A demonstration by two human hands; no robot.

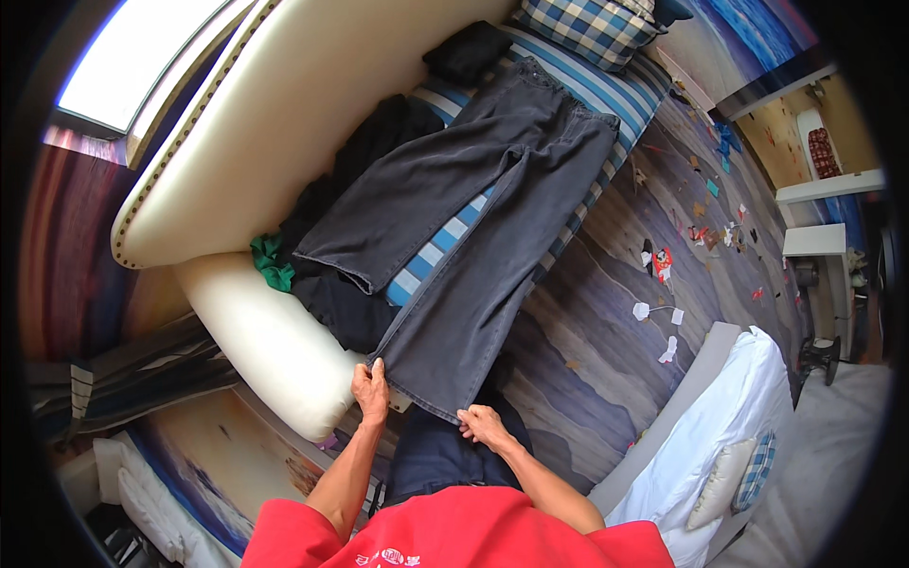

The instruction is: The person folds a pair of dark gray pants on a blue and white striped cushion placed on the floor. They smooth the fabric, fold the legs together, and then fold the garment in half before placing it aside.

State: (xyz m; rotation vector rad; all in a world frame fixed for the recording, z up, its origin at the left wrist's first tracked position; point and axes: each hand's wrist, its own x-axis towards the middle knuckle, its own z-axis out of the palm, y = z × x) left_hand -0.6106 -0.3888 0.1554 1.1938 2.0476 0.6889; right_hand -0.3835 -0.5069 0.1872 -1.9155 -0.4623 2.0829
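Note:
Dark grey trousers [492,232] lie spread over the seat of a cream sofa, waistband at the far end and legs toward me. My left hand [371,390] pinches the left corner of the nearer leg's hem. At the right corner of the same hem, my right hand [484,425] has its fingers closed on the cloth. Between my hands the hem is stretched flat. The other leg rests to the left, its hem loose on a dark heap of clothes [346,308].
The cream sofa [312,104] has a blue striped cover [438,254] and a checked pillow [592,28]. A folded black garment [467,54] and a green cloth [272,262] lie on it. Paper scraps [663,265] litter the patterned floor. White bedding [705,435] is at the right.

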